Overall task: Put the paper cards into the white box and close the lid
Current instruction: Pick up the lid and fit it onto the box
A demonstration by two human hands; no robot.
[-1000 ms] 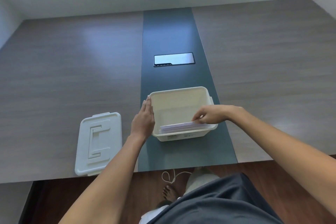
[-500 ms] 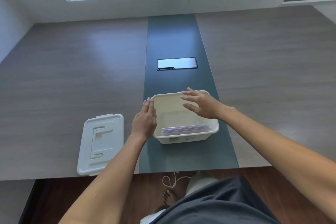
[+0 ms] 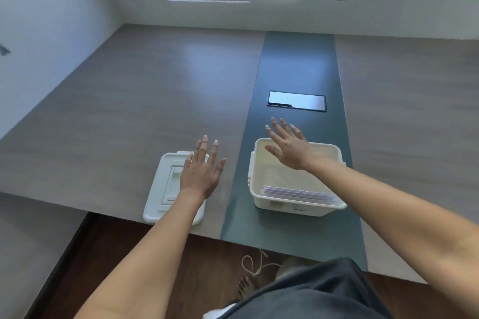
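left hand (image 3: 201,173) spread wide, empty, over lid (image 3: 166,189) at 9 o'clock of white box (image 3: 295,204) | right hand (image 3: 289,149) splayed, empty, above box's 12 o'clock rim | paper cards (image 3: 298,193) inside at 6 o'clock wall | box uncovered on table (image 3: 129,111)

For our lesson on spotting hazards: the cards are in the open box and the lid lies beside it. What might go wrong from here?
1. The paper cards lean against the near wall of the white box, close to the rim; the lid might pinch them.
2. The lid's near end slightly overhangs the table edge; a careless grip by the left hand could tip it off.
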